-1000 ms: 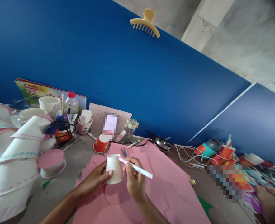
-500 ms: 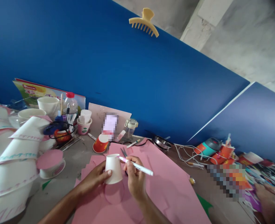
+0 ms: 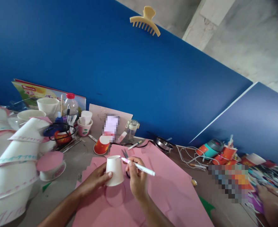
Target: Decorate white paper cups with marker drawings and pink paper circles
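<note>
A white paper cup (image 3: 115,172), upside down, is held by my left hand (image 3: 98,179) above pink paper sheets (image 3: 169,189). The thumb lies on the cup's side. My right hand (image 3: 138,179) is closed round a white marker (image 3: 142,168) with a pink end, whose tip is close to the cup's upper rim. Whether the tip touches the cup I cannot tell. Scissors (image 3: 125,154) lie behind the cup, partly hidden by my right hand. A circle outline (image 3: 115,197) shows on the paper below the cup.
Stacked white cups (image 3: 17,176) with coloured marks stand at the left, near a pink-topped bowl (image 3: 50,165). A red cup (image 3: 102,145), a phone (image 3: 111,124) and a glass jar (image 3: 131,128) are behind. At the right are cables, a tape roll and another person's hand (image 3: 271,198).
The marker's tip has shifted very slightly to the right, away from the cup's rim. My left hand still holds the cup in nearly the same place.
</note>
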`<state>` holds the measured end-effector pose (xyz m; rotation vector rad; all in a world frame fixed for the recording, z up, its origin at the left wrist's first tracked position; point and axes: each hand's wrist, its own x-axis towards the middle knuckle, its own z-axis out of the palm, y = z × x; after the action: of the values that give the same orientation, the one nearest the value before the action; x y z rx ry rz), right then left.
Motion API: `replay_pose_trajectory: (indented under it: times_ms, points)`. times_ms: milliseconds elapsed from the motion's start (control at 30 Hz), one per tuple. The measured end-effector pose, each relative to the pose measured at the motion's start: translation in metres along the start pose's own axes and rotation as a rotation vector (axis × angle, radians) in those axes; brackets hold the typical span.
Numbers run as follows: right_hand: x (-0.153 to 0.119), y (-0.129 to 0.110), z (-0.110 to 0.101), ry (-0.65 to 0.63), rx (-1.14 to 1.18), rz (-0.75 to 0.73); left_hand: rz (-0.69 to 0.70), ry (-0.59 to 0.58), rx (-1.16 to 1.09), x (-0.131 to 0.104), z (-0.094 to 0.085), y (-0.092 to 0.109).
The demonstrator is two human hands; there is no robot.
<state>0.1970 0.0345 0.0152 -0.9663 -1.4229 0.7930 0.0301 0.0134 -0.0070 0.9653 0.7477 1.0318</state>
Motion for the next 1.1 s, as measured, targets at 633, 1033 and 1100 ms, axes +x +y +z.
replay_pose_trajectory:
  times_ms: [633, 1033, 1100]
  points:
    - [-0.001, 0.002, -0.001, -0.004, 0.023, 0.032, -0.012, 0.017, -0.015, -0.001, 0.001, 0.0]
    - [-0.005, -0.007, -0.002, 0.001, -0.004, -0.035, 0.022, 0.0, 0.042, 0.0, -0.003, -0.002]
    - [-0.007, -0.008, -0.003, -0.021, -0.025, -0.058, 0.032, -0.01, 0.053, 0.0, -0.005, -0.003]
